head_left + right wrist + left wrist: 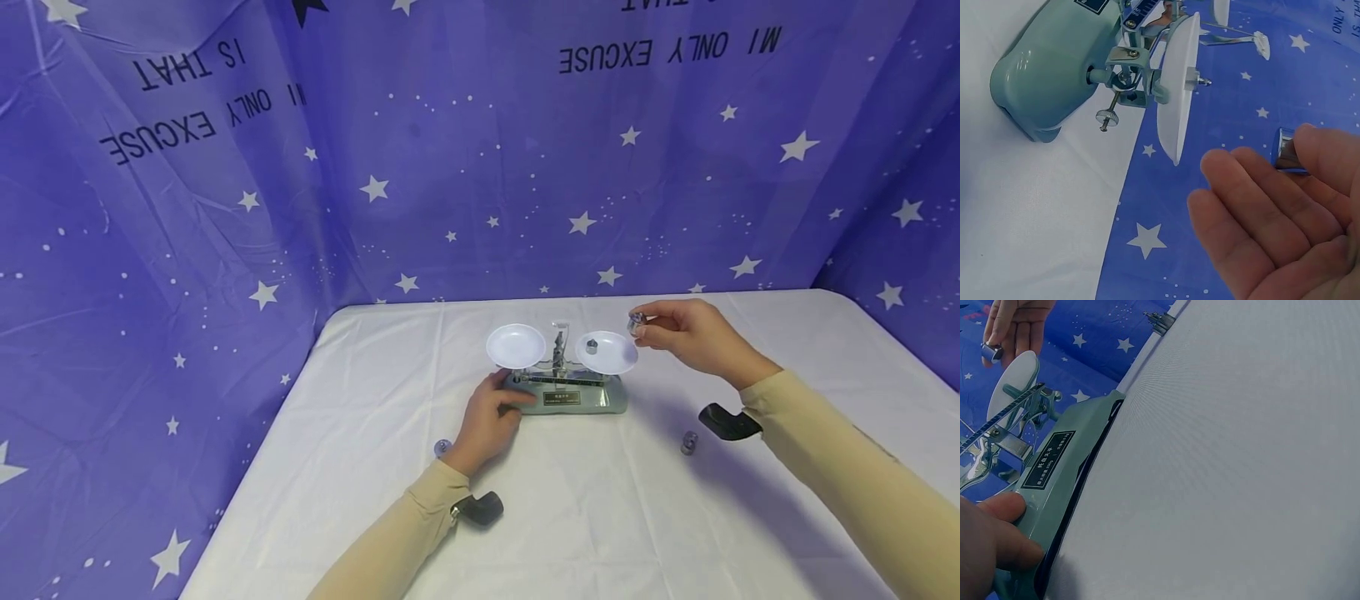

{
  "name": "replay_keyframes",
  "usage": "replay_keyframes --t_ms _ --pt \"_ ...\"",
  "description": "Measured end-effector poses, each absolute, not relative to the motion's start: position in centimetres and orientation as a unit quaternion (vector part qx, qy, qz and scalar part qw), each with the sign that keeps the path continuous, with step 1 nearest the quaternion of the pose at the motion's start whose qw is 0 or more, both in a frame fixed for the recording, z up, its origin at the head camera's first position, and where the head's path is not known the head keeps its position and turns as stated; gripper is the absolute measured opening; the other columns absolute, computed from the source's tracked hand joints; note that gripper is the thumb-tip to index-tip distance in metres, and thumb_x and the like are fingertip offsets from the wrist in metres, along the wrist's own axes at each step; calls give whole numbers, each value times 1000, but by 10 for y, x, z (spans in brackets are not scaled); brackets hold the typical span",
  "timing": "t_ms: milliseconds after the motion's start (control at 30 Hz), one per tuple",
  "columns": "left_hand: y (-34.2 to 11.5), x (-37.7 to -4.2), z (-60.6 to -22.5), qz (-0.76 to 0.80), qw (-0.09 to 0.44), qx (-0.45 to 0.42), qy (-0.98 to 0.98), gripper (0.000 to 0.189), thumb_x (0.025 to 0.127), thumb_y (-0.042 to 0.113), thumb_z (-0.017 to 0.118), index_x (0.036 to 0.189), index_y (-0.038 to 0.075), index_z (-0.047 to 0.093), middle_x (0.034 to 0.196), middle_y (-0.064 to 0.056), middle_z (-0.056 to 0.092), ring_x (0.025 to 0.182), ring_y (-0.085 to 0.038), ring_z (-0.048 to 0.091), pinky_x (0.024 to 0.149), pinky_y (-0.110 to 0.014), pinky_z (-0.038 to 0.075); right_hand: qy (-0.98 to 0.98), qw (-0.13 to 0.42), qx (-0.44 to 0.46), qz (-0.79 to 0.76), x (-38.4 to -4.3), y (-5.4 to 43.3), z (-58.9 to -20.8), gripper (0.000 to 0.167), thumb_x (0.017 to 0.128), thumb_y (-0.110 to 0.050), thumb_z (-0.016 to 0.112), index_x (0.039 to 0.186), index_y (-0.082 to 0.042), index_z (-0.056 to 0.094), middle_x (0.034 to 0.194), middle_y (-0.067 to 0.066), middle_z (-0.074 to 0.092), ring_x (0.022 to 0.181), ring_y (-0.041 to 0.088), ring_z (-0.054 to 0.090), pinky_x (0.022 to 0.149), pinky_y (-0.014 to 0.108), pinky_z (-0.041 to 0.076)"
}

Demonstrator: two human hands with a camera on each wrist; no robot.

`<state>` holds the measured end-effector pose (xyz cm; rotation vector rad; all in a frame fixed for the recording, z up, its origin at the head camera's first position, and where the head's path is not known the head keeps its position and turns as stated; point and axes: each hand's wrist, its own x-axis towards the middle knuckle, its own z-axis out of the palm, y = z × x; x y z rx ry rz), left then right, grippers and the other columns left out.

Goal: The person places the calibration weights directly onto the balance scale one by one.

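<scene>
A green-based balance scale (611, 402) with two white pans stands on the white table. My left hand (489, 421) holds the left end of its base; in the left wrist view, two digits (1007, 506) lie on the green metal. With thumb and fingertips, my right hand (693, 337) pinches a small shiny metal weight (636, 323) just beyond the outer edge of the right pan (618, 360). A smaller weight (592, 346) sits in that pan. The left pan (516, 346) bears nothing visible. The right wrist view shows the pinched weight (1286, 150) partly covered by the thumb.
One more metal weight (689, 442) stands on the white cloth (585, 500) at the front right. Beside the left wrist is another small shiny piece (442, 448), partly hidden. A blue-purple starry curtain (465, 167) hangs behind the table and along its sides.
</scene>
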<state>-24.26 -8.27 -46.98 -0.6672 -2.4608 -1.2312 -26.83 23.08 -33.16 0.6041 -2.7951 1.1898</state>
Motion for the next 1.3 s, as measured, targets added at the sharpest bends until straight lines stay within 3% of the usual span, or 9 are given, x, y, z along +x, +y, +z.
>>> replay_keyframes --t_ms 100,267,367,567,667,800,900,1100,1300 --pt "-82 -242 -469 -435 144 -227 -859 32 76 -8 58 95 3 81 144 -28 57 135 -46 53 115 -56 42 -914 42 186 358 -271 228 -333 34 97 -16 68 126 1 68 110 19 77 90 -2 70 79 19 59" --pt "-82 -242 -469 -432 148 -228 -860 32 76 -9 58 95 3 81 144 -28 57 135 -45 54 115 -55 43 -922 64 184 334 -273 222 -334 34 97 -18 67 125 0 70 112 20 76 104 27 75 81 24 58" --pt "-82 -242 -469 -431 155 -229 -859 33 75 -9 57 94 3 81 143 -28 57 134 -45 55 114 -56 43 -921 69 189 333 -274 219 -336 33 96 -15 67 125 0 70 111 21 76 106 35 74 81 27 59" --pt "-82 -241 -468 -438 151 -227 -857 32 76 -9 57 94 2 81 144 -28 57 135 -45 54 115 -57 43 -923 74 201 320 -277 216 -344 33 96 -14 67 126 -1 70 118 22 74 113 44 70 94 55 57" --pt "-82 -241 -468 -437 146 -225 -859 31 76 -8 58 94 2 81 145 -27 56 136 -45 53 115 -56 42 -928 70 199 306 -279 215 -347 34 95 -14 68 127 -4 70 126 24 70 75 35 70 75 46 59" --pt "-82 -241 -468 -442 147 -225 -856 30 77 -8 58 94 2 81 145 -27 56 136 -46 52 116 -56 42 -934 59 194 293 -281 213 -351 36 94 -15 68 129 -6 69 139 23 63 95 36 70 74 43 57" --pt "-82 -242 -468 -445 148 -228 -854 30 77 -8 58 94 2 81 144 -27 56 136 -45 53 116 -56 42 -934 50 197 295 -282 211 -353 36 95 -14 68 130 -6 69 145 22 58 145 51 39 102 64 50" --pt "-82 -242 -468 -446 144 -226 -854 30 77 -8 58 94 2 81 145 -27 56 137 -45 52 116 -56 41 -935 39 193 296 -285 210 -359 36 94 -13 68 129 -5 69 151 26 49 148 57 28 115 74 28" --pt "-82 -242 -468 -447 142 -223 -855 31 77 -8 58 94 2 81 145 -27 56 137 -44 52 116 -56 41 -934 41 200 294 -289 209 -364 37 92 -13 71 128 -2 69 154 31 42 148 61 21 114 81 16"
